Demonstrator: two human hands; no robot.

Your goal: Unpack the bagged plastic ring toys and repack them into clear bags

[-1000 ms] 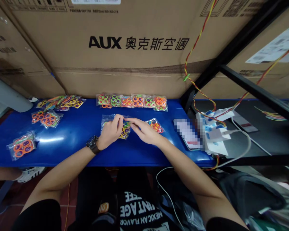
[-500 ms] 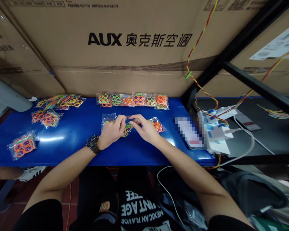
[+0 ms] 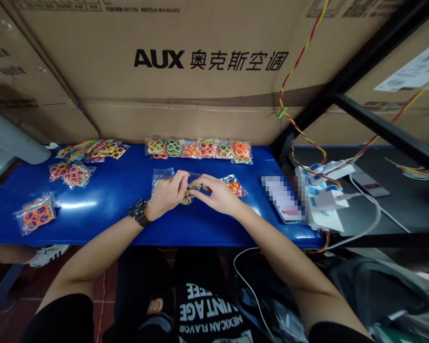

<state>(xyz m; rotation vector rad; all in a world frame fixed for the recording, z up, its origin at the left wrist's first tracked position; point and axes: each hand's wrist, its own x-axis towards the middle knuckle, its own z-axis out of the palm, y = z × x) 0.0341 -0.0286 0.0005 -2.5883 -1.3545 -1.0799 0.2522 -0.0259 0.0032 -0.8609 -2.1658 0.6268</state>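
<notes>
My left hand point(image 3: 167, 194) and my right hand point(image 3: 217, 194) meet over the blue table point(image 3: 121, 209), fingertips pinched on a small clear plastic bag. Yellow and green ring-shaped pieces point(image 3: 188, 196) show in this bag between the hands. Behind my left hand lies another clear bag point(image 3: 160, 175), mostly covered by the hand. Just past my right wrist rests a packet of red and yellow pieces point(image 3: 237, 187). My fingers hide the bag's upper edge in part.
A row of ring packets point(image 3: 207, 148) lines the table's back edge against a cardboard box point(image 3: 214, 114). More packets point(image 3: 75, 175) lie at left, with an orange one point(image 3: 37, 216) nearer. A phone point(image 3: 282, 197) and a power strip point(image 3: 320, 195) with cables are at right.
My right fingers have curled in closer along the bag's upper edge. My left hand keeps its pinch. The view has shifted slightly; the packets on the table lie as before.
</notes>
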